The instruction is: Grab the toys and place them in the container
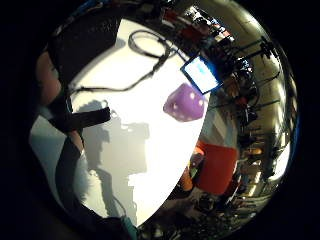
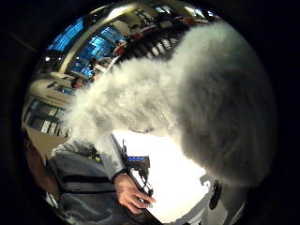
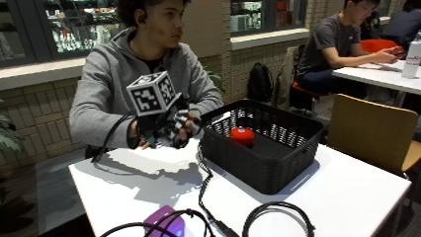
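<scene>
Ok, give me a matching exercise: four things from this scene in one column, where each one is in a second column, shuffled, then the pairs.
Things:
1. red toy
2. purple die
3. fluffy white toy
4. black basket

Places:
A. held up in the gloved right hand, beside the basket
B. standing on the white table, in front of the person
C. lying inside the basket
D. on the table near its front edge, among the black cables

Pairs: 1-C, 2-D, 3-A, 4-B
</scene>
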`<state>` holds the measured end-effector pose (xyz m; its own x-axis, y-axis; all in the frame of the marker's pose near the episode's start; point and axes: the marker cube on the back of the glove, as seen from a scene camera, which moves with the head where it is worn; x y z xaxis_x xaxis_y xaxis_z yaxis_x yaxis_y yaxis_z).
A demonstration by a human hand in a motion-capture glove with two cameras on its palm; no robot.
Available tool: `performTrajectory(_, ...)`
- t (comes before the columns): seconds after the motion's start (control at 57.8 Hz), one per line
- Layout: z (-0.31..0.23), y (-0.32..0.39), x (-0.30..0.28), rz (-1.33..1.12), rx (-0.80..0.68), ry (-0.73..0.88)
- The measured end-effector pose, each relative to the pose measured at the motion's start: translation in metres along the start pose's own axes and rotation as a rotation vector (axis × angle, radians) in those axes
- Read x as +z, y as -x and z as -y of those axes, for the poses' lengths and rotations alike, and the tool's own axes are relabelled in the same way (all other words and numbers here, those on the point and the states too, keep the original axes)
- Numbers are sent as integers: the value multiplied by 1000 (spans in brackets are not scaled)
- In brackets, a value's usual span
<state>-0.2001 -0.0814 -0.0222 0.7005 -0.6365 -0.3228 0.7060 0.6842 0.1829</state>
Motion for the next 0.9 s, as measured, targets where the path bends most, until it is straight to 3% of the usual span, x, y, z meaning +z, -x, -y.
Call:
performTrajectory(0.225, 70, 81, -31, 37, -210, -27)
performTrajectory(0.553, 143, 126, 9, -109, -139, 106)
performTrajectory(0.744, 137, 108, 11, -157, -71, 289)
performTrajectory(0.899, 107, 44, 2, -184, 31, 294)
